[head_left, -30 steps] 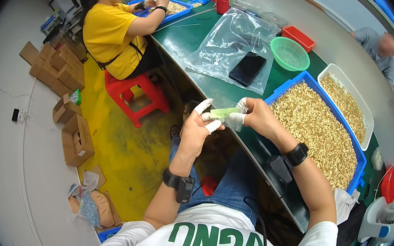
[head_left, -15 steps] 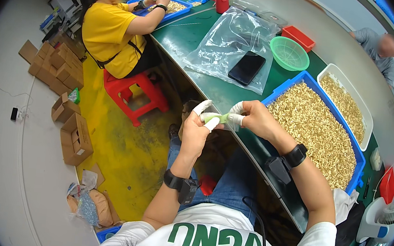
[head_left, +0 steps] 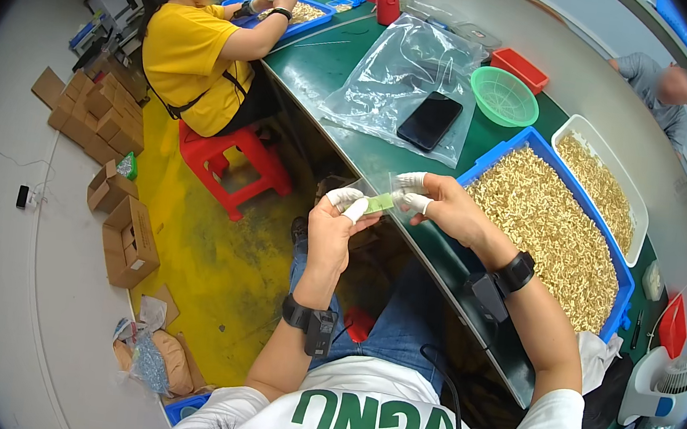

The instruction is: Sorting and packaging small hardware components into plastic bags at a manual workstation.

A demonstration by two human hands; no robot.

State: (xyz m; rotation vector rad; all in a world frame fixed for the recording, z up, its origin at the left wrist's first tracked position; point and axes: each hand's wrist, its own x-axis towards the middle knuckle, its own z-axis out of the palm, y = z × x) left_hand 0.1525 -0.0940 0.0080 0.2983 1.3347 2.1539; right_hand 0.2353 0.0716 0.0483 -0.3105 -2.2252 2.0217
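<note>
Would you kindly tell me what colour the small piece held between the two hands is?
The small piece is light green, pinched by the left hand and right hand; head view.

Small green piece (head_left: 379,204) pinched betw. both hands: too small to tell what it is, ends covered by taped fingertips (head_left: 355,209). Pieces in blue tray (head_left: 547,229) too fine to make out singly. Phone (head_left: 430,120) lies under clear bag (head_left: 401,77), partly veiled by glare. Fan (head_left: 667,385) and red item (head_left: 673,324) at right cut by the dark rim. Far person (head_left: 661,85): only head & shoulders show behind bench (head_left: 334,69).
</note>
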